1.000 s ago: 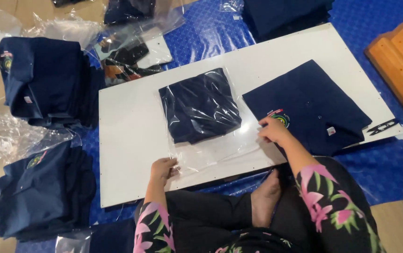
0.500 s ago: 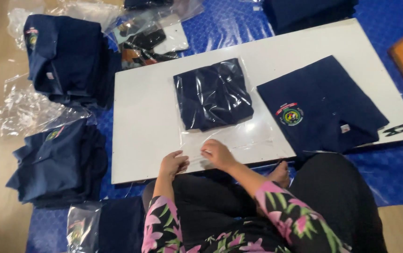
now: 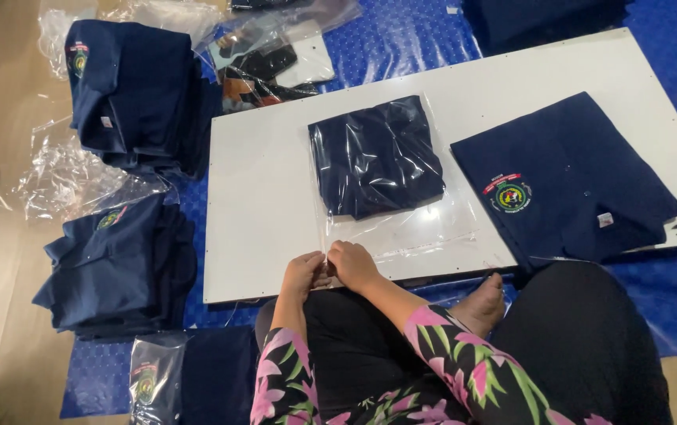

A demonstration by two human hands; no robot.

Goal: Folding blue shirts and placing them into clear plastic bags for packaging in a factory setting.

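Hands are meeting at the near edge of the white board [image 3: 275,228], which is serving as a low bench on the blue floor mat [image 3: 653,307]. The left hand [image 3: 304,274] and the right hand [image 3: 352,264] are both pinching the open flap of a clear plastic bag [image 3: 401,236], fingertips closed on the film just beside each other; what exactly sits between the fingers is too small to tell, perhaps a sealing strip.

The bag is lying flat in the middle of the board, and a folded navy shirt [image 3: 376,156] is filling its far part, leaving the near flap empty. The film is looking thin, glossy and slippery, likely to crease and to slide on the smooth board. The shirt inside is soft and light, so the packet would sag if lifted by one corner; taking hold at both flap corners, or under the folded cloth, seems the steadier grip.

To the right on the board a second folded shirt with a badge [image 3: 567,185] is lying unbagged, well apart from the hands. On the left, off the board, two piles of navy shirts [image 3: 130,94] are resting among loose plastic bags [image 3: 63,177].
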